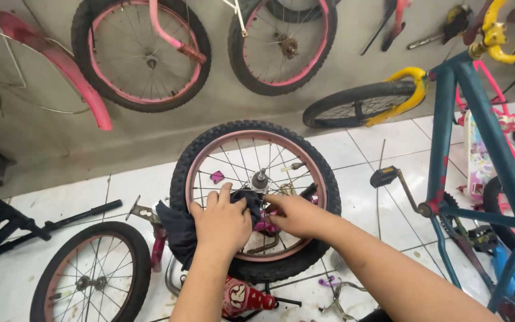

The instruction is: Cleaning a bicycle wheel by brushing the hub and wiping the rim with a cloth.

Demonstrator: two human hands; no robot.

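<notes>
Both hands on a small pink-rimmed wheel, cloth at the spokes

Left hand (222,219) presses a dark cloth (177,229) flat on the spokes, its grip spread; right hand (296,216) has its grip curled, pinching near the hub (260,179). The wheel (255,200) lies on the tiled floor (365,155), axle pointing up at the camera; likely light and stiff, spokes thin, best held by the knobbly tyre

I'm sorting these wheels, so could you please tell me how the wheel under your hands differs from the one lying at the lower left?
The centre wheel has a pink rim; the lower-left wheel has a duller, darker rim. The centre wheel has the left hand, the right hand and a dark cloth on it; the lower-left wheel lies untouched. Both have black tyres and spokes.
</notes>
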